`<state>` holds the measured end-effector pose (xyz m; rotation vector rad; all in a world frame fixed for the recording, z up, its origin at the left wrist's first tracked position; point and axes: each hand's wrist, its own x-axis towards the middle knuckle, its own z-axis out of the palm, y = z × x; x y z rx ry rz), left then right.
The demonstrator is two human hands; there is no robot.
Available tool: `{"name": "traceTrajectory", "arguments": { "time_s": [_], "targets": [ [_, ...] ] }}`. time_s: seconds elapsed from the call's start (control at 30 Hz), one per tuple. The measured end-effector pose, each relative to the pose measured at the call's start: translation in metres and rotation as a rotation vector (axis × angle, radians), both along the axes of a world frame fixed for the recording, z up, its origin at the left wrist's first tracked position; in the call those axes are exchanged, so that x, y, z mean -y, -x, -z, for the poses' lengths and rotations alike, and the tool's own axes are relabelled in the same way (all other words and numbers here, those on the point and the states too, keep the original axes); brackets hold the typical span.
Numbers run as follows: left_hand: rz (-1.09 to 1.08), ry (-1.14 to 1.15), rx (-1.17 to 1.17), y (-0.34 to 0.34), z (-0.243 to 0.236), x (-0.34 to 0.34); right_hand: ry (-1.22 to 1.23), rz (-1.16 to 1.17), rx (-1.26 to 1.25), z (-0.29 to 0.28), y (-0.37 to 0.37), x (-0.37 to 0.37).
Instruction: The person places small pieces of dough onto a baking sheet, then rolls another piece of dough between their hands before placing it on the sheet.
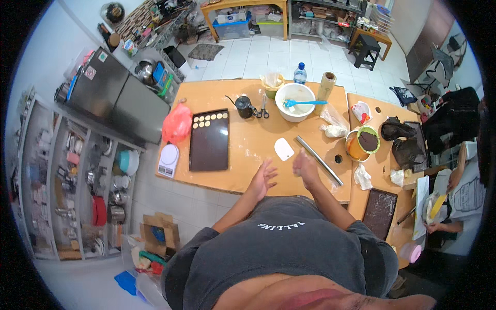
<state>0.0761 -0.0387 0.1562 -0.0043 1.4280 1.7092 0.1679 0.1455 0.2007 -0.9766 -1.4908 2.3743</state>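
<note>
Tan worktable (248, 137); dark tray (209, 150), well left of the left hand (263, 179); metal rod (320, 161), just right of the right hand (307, 169); right hand blurred, grip impossible to tell; left hand empty, fingers spread; white scraper (283, 149), just beyond the hands, between them; pale discs (207, 124), at the tray's far end.

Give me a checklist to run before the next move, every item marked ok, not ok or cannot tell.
1. Left hand free: ok, fingers spread, nothing visible in it.
2. Right hand free: cannot tell, blurred.
3. White scraper within reach: ok, seemingly, on the table just ahead.
4. Metal tube off the dark tray: ok, it lies right of the scraper.
5. Pale rounds on the tray: ok, grouped at its far end.
</note>
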Motion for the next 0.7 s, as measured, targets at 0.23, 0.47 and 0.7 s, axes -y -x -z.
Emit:
{"name": "traceTrajectory", "arguments": {
  "time_s": [0.23,0.47,0.7],
  "targets": [
    [0.025,-0.532,0.476,0.001,-0.009,-0.023,-0.172,-0.182,-0.386,-0.01,0.003,0.006],
    [-0.14,-0.649,0.308,0.004,-0.007,-0.021,0.118,-0.098,-0.064,0.021,-0.008,-0.023],
    [-0.024,-0.368,-0.544,-0.009,-0.096,-0.043,0.598,-0.178,-0.1,0.014,-0.011,-0.01]
  ]
}}
